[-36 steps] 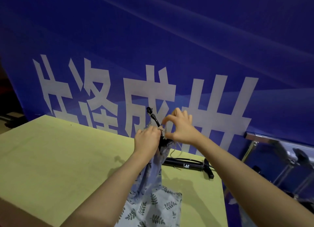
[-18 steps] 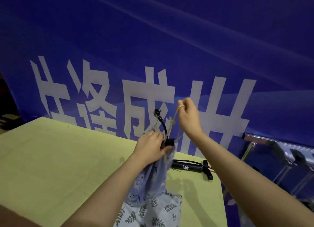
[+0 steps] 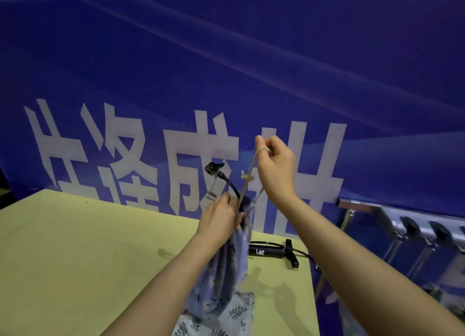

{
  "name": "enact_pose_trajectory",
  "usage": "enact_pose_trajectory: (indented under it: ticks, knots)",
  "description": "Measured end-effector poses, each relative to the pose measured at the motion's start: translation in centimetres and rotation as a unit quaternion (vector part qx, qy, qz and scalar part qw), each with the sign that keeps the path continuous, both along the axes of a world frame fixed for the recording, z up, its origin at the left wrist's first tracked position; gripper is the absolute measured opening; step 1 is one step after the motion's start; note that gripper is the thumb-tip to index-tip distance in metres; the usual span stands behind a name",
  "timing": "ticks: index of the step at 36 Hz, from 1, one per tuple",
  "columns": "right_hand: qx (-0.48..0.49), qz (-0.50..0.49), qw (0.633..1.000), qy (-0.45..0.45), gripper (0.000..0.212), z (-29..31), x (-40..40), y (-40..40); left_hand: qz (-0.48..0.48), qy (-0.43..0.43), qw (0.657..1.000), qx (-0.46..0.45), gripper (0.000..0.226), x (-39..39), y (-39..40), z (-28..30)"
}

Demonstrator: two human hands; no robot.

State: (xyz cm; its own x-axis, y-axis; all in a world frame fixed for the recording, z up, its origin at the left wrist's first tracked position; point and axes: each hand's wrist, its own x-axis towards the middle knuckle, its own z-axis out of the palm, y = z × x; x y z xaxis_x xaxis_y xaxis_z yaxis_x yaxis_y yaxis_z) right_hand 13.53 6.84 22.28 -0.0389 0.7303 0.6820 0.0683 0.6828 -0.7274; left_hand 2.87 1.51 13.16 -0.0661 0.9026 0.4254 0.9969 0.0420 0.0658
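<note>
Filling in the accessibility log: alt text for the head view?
A left hand grips the neck of a leaf-print cloth bag with a black hose poking out, while the right hand holds its drawstring up taut. A black pump lies behind on a yellow-green table, before a blue banner.

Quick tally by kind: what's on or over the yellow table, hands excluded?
Leaf-print cloth bag, left hand gripping its neck: 1
Drawstring cord, held up by right hand: 1
Black hose sticking out of the bag: 1
Black hand pump lying on the table: 1
Total: 4
Paler leaf-print cloth underneath may be the same bag; cannot tell.
</note>
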Motion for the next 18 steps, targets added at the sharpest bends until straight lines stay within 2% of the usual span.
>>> enact_pose_trajectory:
  ticks: [6, 11, 15, 18]
  knots:
    - [0.044, -0.014, 0.999, 0.025, 0.033, 3.3, 4.6, -0.6, 0.008, -0.03, 1.0, 0.0, 0.041, 5.3, 0.2, 3.1]
    - [0.051, -0.026, 0.998, 0.006, 0.036, 4.3, 10.8, -0.7, 0.015, -0.029, 0.999, -0.004, 0.045, 12.3, 0.2, 4.3]
    - [0.042, -0.01, 0.999, -0.002, 0.037, 4.1, 16.0, -1.0, 0.042, 0.032, 0.998, -0.017, 0.052, 17.4, 0.3, 3.7]
    - [0.024, -0.005, 0.999, -0.026, 0.037, 3.5, 20.3, -1.2, 0.019, 0.098, 0.994, 0.033, 0.049, 21.3, -0.5, 3.3]
